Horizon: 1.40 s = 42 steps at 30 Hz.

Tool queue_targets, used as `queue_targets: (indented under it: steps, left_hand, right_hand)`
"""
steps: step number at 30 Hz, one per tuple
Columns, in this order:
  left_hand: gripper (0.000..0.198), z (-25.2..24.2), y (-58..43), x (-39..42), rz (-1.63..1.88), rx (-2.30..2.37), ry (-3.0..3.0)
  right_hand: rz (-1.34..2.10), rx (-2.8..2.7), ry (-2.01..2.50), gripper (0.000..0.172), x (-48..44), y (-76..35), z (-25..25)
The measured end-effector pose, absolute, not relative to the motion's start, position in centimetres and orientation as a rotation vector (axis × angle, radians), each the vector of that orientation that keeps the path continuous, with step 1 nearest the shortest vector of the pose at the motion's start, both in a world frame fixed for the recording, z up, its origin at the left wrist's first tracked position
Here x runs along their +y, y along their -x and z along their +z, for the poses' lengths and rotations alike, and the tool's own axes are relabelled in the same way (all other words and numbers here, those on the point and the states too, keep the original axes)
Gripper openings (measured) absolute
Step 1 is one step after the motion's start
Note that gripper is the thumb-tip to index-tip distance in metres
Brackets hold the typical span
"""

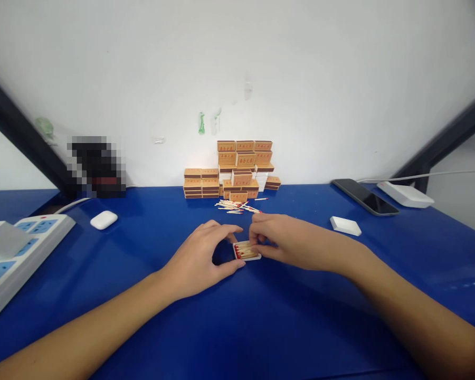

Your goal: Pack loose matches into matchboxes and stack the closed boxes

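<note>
A small white matchbox tray [248, 258] lies on the blue table, filled with red-tipped matches [243, 249] side by side. My left hand [200, 258] curves around its left end, thumb at the near corner and fingers at the far one, gripping it. Over the right end, my right hand [279, 237] has its fingers closed and bent down at the matches; whatever is between the fingertips is hidden. Just beyond the hands a loose pile of matches [230, 206] is spread on the table. Behind it stand stacked matchboxes [241, 179] against the wall.
To the left are a white power strip [49, 237] and a white rounded case [103, 220]. A small white block [345, 226], a dark phone [364, 197] and a white flat device [406, 194] with a cable lie at the right. Black frame bars slant at both sides.
</note>
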<state>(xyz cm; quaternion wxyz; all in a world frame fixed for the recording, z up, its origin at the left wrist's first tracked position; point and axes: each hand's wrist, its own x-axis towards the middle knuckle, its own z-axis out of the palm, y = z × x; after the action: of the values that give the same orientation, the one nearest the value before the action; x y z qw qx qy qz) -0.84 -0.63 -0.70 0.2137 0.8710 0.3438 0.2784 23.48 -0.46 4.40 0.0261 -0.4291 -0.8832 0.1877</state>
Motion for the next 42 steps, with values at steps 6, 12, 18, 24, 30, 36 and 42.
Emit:
queue_targets:
  steps: [6, 12, 18, 24, 30, 36, 42]
  left_hand:
    - [0.05, -0.8, 0.7, -0.6, 0.791, 0.948, -2.413]
    - [0.052, -0.9, 0.8, -0.6, 0.801, 0.93, -2.418]
    - [0.051, -0.8, 0.9, -0.5, 0.791, 0.952, -2.418]
    - [0.049, -0.6, 1.0, -0.5, 0.849, 0.912, -2.487]
    - [0.023, 0.0, 0.9, -0.8, 0.947, 1.105, -2.538]
    - [0.041, -0.3, 0.7, -1.2, 0.784, 0.99, -2.559]
    - [0.053, -0.4, 0.7, -1.0, 0.745, 0.969, -2.581]
  right_hand:
    - [0.626, -2.728, 1.329, 0.019, -0.6, -23.2, 4.5]
    - [0.622, -2.672, 1.344, 0.025, -0.4, -23.9, 4.6]
    - [0.659, -2.658, 1.294, 0.02, -0.7, -23.1, 4.3]
    - [0.306, -2.514, 1.405, 0.025, 1.5, -25.0, 4.4]
    - [0.016, -2.426, 1.956, 0.025, 3.8, -28.6, 4.5]
    - [0.062, -2.494, 1.869, 0.019, 3.4, -27.8, 4.0]
    - [0.119, -2.547, 1.796, 0.021, 3.8, -27.5, 2.9]
